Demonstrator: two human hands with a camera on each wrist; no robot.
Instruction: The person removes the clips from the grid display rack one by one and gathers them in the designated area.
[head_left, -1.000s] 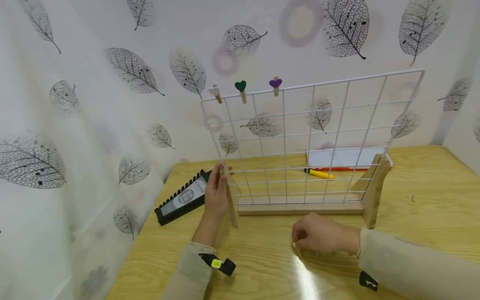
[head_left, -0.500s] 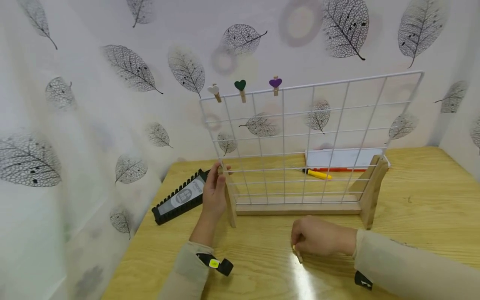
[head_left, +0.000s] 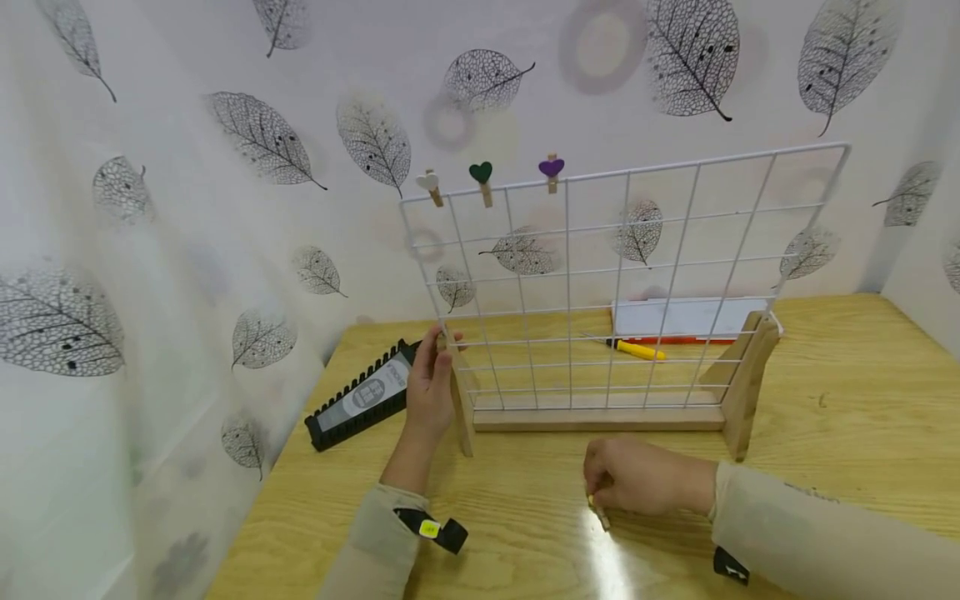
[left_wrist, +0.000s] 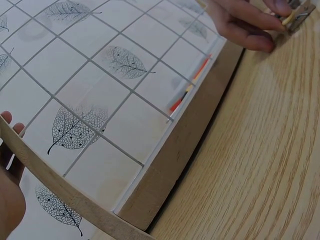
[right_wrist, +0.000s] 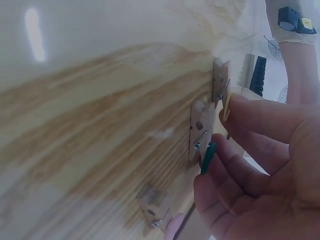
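Observation:
My left hand [head_left: 430, 387] holds the left wooden post [head_left: 461, 400] of a white wire grid rack [head_left: 570, 317]; its fingers also show at the post in the left wrist view. Low in front of the rack, my right hand [head_left: 637, 475] pinches a small wooden clothespin [head_left: 600, 514] by its yellow heart [right_wrist: 226, 107]. Close under that hand in the right wrist view are a green-heart clothespin [right_wrist: 199, 132] and a pink-heart clothespin [right_wrist: 155, 209], both hidden in the head view. White [head_left: 430, 185], green [head_left: 482, 180] and purple [head_left: 552, 171] heart clothespins are clipped on the grid's top bar.
A black-and-grey toothed holder [head_left: 363, 396] lies left of the rack. Behind the grid are a yellow-handled screwdriver [head_left: 637, 349] and a white case with a red edge [head_left: 690, 317]. A leaf-patterned curtain [head_left: 285, 225] surrounds the wooden table [head_left: 525, 517].
My right hand has shifted slightly down, and the yellow-heart clothespin, mostly hidden before, now shows below its fingers. My left hand keeps its hold on the post.

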